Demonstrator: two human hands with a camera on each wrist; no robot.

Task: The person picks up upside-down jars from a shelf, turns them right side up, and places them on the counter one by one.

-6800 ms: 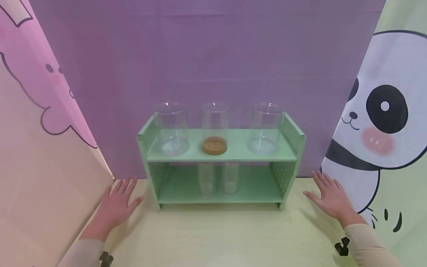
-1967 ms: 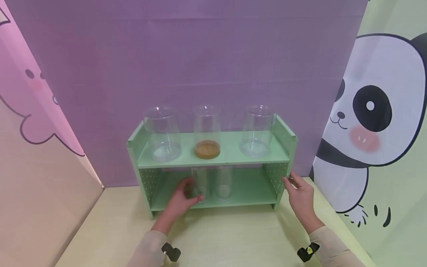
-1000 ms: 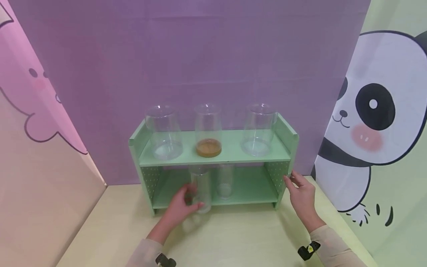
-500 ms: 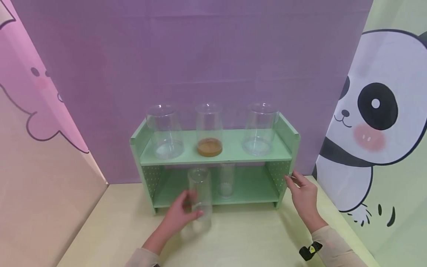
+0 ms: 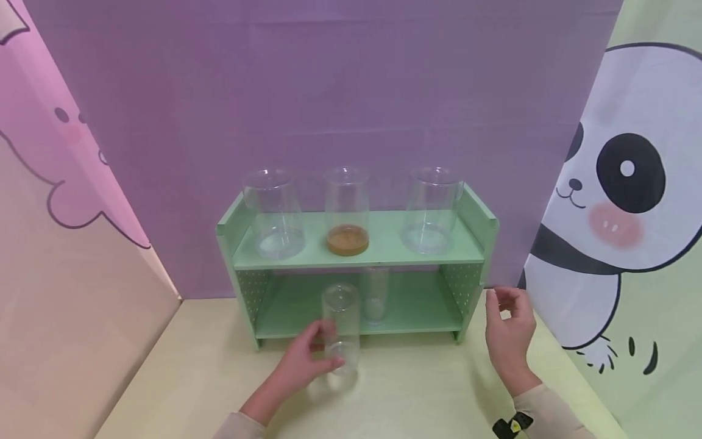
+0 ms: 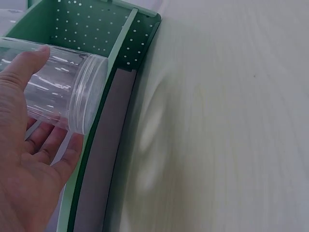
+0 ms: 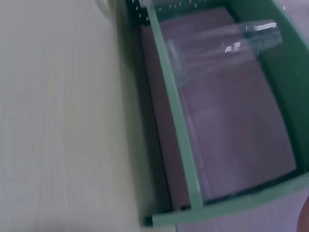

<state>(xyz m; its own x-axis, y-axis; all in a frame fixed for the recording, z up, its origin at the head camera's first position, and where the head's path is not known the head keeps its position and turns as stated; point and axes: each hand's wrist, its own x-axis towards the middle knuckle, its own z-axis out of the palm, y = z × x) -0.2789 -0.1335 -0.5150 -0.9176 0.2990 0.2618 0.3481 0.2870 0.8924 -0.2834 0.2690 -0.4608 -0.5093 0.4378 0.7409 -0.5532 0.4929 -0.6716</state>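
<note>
My left hand (image 5: 304, 364) holds a tall clear straight-sided cup (image 5: 348, 314), thumb on the near side and fingers behind. The cup stands upright in front of the lower board of the green shelf (image 5: 419, 305). In the left wrist view, the cup's ridged base (image 6: 88, 94) lies beside the shelf's front edge. A second clear cup (image 5: 376, 299) remains on the lower board, also visible lying across the right wrist view. My right hand (image 5: 510, 332) is at the shelf's right end, fingers bent with a gap to the thumb and nothing held.
Three larger clear vessels stand on the upper board: a left one (image 5: 274, 235), a middle one with a brown base (image 5: 348, 241) and a right one (image 5: 429, 231). Side panels bound the shelf. A purple backdrop (image 5: 329, 91) rises behind, with printed cloths at both sides.
My left hand has gripped the left cup and drawn it off the lower board, forward over the table. My right hand reached the shelf's right side panel and has now come away from it.
</note>
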